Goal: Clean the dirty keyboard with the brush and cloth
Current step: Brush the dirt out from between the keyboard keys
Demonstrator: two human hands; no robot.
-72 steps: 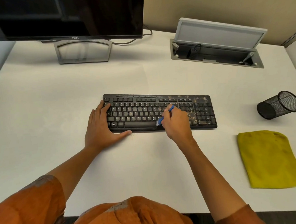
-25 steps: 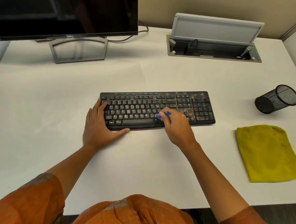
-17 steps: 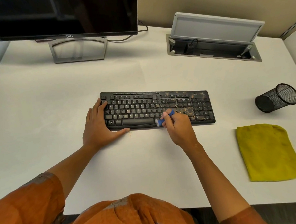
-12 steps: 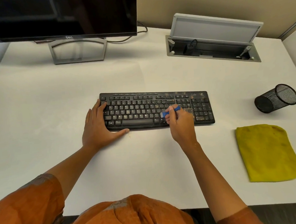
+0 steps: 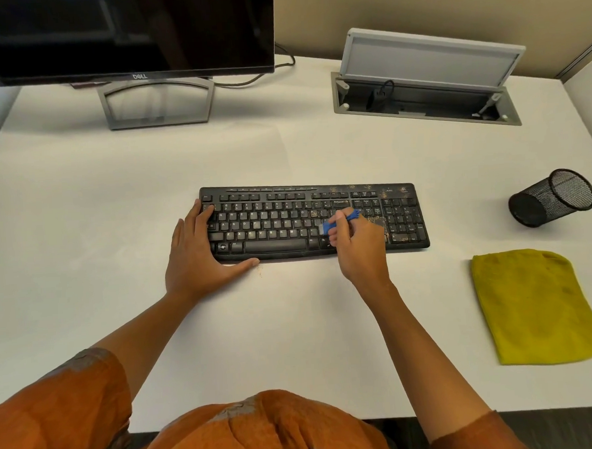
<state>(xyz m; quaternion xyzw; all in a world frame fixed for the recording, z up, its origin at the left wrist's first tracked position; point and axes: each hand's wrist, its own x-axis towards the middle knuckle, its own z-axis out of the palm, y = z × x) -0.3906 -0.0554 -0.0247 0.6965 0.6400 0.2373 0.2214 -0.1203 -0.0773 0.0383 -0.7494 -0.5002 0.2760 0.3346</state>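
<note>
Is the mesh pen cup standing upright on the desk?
No, the mesh pen cup lies tipped on its side, beyond the yellow cloth.

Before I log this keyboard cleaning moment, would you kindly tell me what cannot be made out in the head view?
- Brush: the right hand hides most of its blue handle; the bristles are too blurred to make out.
- Keyboard: the left hand covers its left end, and the key legends are too small to read.
- Monitor: cut off by the top and left edges.
- Mesh pen cup: lying on its side, its inside is too dark to see.
</note>
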